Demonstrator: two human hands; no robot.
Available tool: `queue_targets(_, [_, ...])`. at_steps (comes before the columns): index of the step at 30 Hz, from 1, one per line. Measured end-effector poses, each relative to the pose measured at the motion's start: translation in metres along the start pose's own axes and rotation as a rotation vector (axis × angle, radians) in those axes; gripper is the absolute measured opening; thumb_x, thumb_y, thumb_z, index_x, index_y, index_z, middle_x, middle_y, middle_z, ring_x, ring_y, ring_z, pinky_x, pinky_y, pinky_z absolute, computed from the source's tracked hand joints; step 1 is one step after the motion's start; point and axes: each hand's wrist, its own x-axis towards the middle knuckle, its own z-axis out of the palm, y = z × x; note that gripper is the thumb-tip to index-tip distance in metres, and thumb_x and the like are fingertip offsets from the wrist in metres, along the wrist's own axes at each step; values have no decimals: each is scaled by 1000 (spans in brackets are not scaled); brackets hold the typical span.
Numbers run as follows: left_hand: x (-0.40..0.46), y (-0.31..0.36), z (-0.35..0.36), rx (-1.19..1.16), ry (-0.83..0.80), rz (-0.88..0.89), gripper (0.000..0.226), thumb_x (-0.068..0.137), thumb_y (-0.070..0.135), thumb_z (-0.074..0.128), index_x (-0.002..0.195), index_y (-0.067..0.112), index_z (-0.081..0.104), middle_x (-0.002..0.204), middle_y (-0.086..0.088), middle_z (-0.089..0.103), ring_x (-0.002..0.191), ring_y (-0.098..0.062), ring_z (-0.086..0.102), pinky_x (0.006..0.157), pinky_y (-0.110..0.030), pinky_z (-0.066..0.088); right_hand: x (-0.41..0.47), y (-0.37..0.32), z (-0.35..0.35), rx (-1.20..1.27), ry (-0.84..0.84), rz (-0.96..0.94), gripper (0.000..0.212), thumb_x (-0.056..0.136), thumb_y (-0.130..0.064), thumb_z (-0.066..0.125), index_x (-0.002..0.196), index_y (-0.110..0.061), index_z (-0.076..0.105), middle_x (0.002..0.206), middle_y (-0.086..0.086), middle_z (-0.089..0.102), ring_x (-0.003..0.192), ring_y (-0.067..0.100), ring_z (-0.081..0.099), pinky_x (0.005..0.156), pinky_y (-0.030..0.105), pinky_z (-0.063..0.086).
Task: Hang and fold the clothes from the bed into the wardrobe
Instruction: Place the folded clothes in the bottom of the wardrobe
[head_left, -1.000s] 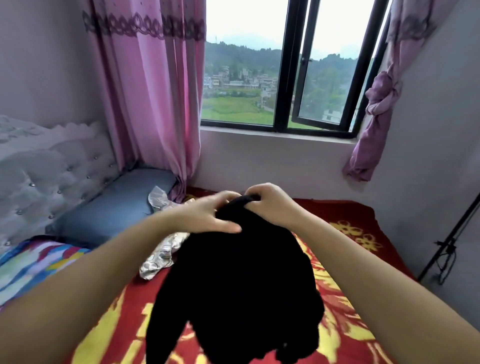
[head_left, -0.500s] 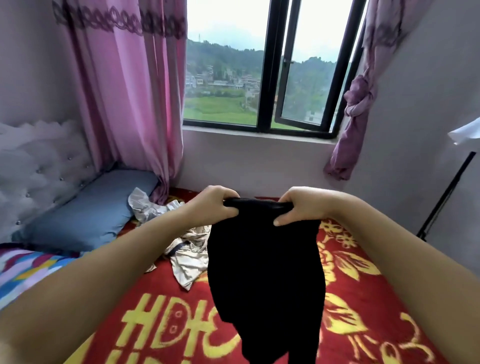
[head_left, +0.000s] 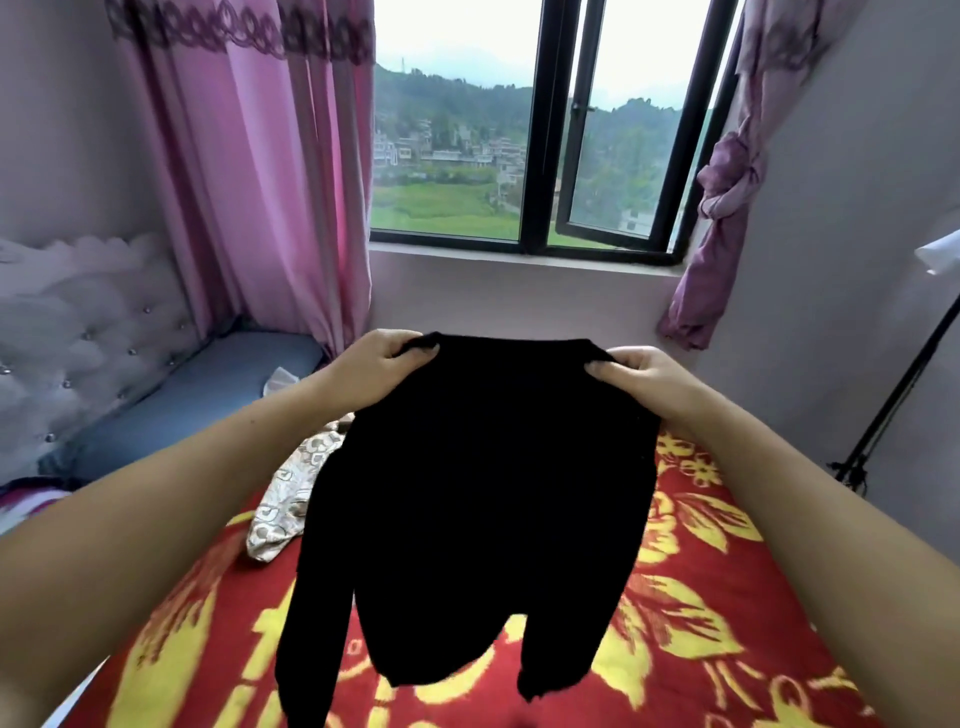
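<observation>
Both hands have drawn well apart since 0.5 s ago, stretching wide the top edge of the long-sleeved black knit garment (head_left: 483, 499), which then hung bunched between fists set close together. Now the left hand (head_left: 371, 366) pinches 1 upper corner, fingers curled over the cloth, and the right hand (head_left: 644, 376) grips the other corner the same way, thumb pressed on the front. Held up in the air above the red bed cover with yellow flowers and lettering (head_left: 691, 613), the garment hangs flat and open, its 2 sleeves trailing low toward the near edge of the view. Behind its left side a crumpled cream patterned cloth (head_left: 291, 493) lies on the cover, partly hidden by the black fabric. Farther left sit a grey-blue pillow (head_left: 197, 395) and a pale tufted headboard (head_left: 88, 332), with a long pink curtain (head_left: 260, 182) hanging beside them. Ahead is a black-framed window (head_left: 540, 130) with 1 pane swung ajar, then a knotted purple curtain (head_left: 722, 208), and a black stand leg (head_left: 893, 395) slants against the right wall. Bare cover lies open on the right, below the right forearm.
</observation>
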Motion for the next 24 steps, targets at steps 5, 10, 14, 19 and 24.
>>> queue_targets(5, [2, 3, -26, -258, -67, -146, 47, 73, 61, 63, 88, 18, 76, 70, -3, 64, 53, -12, 55, 47, -19, 42, -2, -19, -5, -78, -204, -5, 52, 62, -62, 79, 96, -24, 75, 87, -2, 74, 72, 11, 68, 62, 19, 52])
queue_targets(10, [1, 2, -36, -147, -216, -168, 40, 79, 60, 59, 86, 25, 75, 54, 7, 57, 40, -6, 48, 39, -14, 35, 0, -14, -7, -364, -166, -35, 18, 90, -28, 65, 82, -12, 70, 64, -4, 60, 56, 11, 54, 57, 30, 40])
queue_targets(14, [7, 9, -28, -132, -304, -242, 29, 90, 41, 60, 104, 17, 69, 58, 10, 60, 41, -3, 51, 38, -13, 38, 11, -25, -8, -677, 136, -104, 35, 95, -37, 53, 69, -15, 62, 54, -8, 57, 52, 11, 51, 55, 31, 39])
queue_targets(19, [18, 34, 21, -377, -113, -480, 19, 100, 18, 46, 85, 11, 55, 61, 0, 55, 48, -11, 54, 44, -19, 45, 22, -44, 33, -580, 278, -26, 51, 99, -38, 43, 54, -12, 46, 56, -3, 51, 55, 14, 47, 51, 27, 34])
queue_targets(24, [22, 63, 55, -592, -126, -545, 27, 100, 13, 34, 81, 9, 53, 51, -4, 52, 39, -13, 53, 40, -23, 50, 16, -58, 87, -462, 13, -52, 46, 100, -50, 32, 114, -21, 65, 109, 3, 67, 99, 19, 60, 86, 29, 45])
